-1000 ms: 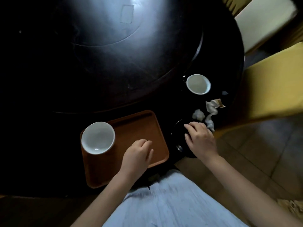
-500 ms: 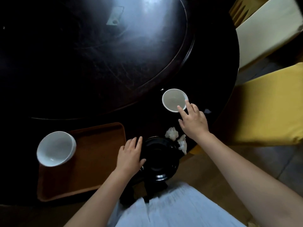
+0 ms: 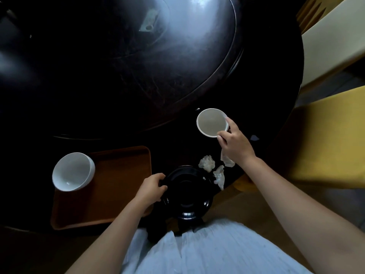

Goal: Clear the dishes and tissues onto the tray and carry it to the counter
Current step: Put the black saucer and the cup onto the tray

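Note:
A brown tray point(image 3: 118, 175) lies at the near left edge of the dark round table point(image 3: 177, 145), with a white bowl point(image 3: 72, 172) on its left end. To its right sits a black plate point(image 3: 187, 191); my left hand point(image 3: 151, 187) grips the plate's left rim. My right hand point(image 3: 236, 144) pinches the near right rim of a small white cup point(image 3: 211, 122) farther back. Three crumpled tissues lie between plate and cup: one point(image 3: 206, 163), one point(image 3: 219, 176), and one point(image 3: 227, 161) partly under my right wrist.
A raised dark turntable point(image 3: 138, 66) fills the table's middle. A yellow cushioned chair point(image 3: 325, 141) stands to the right, and a pale chair seat point(image 3: 331, 40) behind it. A small scrap point(image 3: 254, 137) lies beyond my right hand.
My left hand has closed on the black plate's rim. My right hand has taken hold of the white cup's rim. The view has shifted right.

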Demonstrator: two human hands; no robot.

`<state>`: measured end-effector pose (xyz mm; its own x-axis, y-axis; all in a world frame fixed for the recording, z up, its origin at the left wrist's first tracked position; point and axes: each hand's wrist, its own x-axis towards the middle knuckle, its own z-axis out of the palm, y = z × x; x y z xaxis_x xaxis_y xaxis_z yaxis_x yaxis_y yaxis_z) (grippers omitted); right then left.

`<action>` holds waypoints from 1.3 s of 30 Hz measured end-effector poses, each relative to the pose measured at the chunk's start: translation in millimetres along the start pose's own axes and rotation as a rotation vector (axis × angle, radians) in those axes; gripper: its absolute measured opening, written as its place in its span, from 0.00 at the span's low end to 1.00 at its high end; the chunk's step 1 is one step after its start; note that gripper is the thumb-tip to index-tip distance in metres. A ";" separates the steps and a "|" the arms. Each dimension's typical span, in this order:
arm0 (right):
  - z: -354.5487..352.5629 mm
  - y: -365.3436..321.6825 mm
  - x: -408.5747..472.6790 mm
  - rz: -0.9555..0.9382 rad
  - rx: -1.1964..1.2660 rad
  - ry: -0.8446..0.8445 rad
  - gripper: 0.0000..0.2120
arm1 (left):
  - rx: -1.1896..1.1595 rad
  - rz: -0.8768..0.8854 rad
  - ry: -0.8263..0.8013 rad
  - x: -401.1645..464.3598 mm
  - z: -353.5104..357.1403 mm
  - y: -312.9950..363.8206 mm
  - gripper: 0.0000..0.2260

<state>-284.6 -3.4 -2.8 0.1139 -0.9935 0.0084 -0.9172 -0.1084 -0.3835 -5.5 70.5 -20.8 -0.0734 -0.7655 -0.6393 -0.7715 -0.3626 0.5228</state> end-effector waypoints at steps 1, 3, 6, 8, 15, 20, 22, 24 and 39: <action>-1.0 0.4 0.7 -0.020 -0.013 -0.002 0.11 | -0.027 -0.004 -0.017 -0.8 -1.1 -0.5 0.21; -1.9 1.8 3.5 -0.037 -0.028 -0.009 0.11 | -0.082 -0.014 -0.030 -4.0 -2.9 -1.0 0.21; -0.2 2.0 8.2 0.053 0.073 0.015 0.10 | -0.211 -0.029 -0.034 -13.0 -5.9 -3.9 0.14; 2.3 3.9 11.1 0.188 0.231 0.072 0.11 | -0.320 -0.049 -0.032 -21.4 -9.2 -7.0 0.07; 11.7 -0.1 31.8 0.736 0.932 0.018 0.17 | -0.657 -0.114 0.062 -45.6 -19.9 -18.4 0.05; 12.4 -3.4 39.8 0.832 1.031 0.031 0.15 | -0.846 -0.139 0.163 -49.1 -27.2 -19.2 0.04; 10.5 -5.3 39.9 0.844 1.002 0.051 0.14 | -0.927 -0.160 0.202 -50.1 -30.8 -21.9 0.04; 9.4 -9.1 38.9 0.833 1.011 0.069 0.12 | -0.968 -0.183 0.255 -51.5 -34.4 -27.3 0.04; 7.2 -89.5 13.5 0.563 1.142 -0.113 0.10 | -1.216 -0.369 0.609 -42.3 -45.6 -84.5 0.04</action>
<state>-198.2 -6.9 24.9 -0.0984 -0.8773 -0.4697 -0.0079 0.4726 -0.8812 91.6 109.2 -12.2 0.5329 -0.5205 -0.6672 0.3572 -0.5764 0.7350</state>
